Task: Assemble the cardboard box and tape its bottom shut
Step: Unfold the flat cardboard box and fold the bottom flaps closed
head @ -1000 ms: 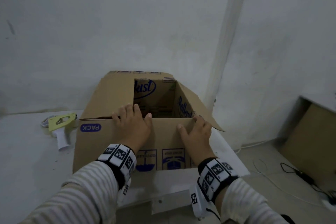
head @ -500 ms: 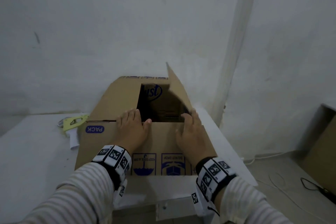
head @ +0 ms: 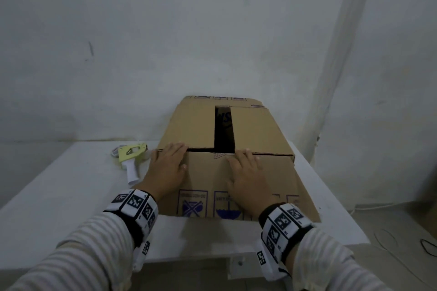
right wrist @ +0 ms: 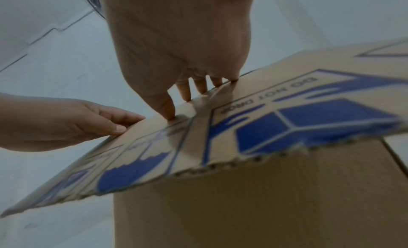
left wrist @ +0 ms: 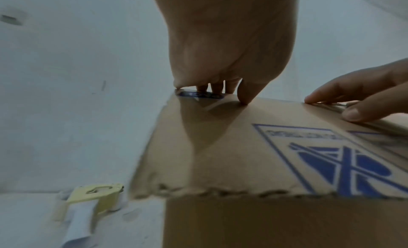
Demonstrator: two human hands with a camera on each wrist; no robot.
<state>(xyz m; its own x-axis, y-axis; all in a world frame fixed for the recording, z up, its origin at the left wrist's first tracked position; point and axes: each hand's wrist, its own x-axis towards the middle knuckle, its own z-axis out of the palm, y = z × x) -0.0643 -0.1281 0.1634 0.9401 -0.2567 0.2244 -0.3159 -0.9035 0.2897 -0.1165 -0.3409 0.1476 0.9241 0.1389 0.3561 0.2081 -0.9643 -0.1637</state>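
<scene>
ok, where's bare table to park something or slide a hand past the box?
Bare table lies left of the cardboard box, in front of the tape dispenser. A narrower strip runs along the box's right side to the table edge. It is crowded at the near flap, where the left hand and right hand press.

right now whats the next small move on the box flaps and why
Probably fold the near flap down flat under both hands: the left hand and right hand rest on it, the two side flaps are down, and the tape gun lies untouched.
</scene>
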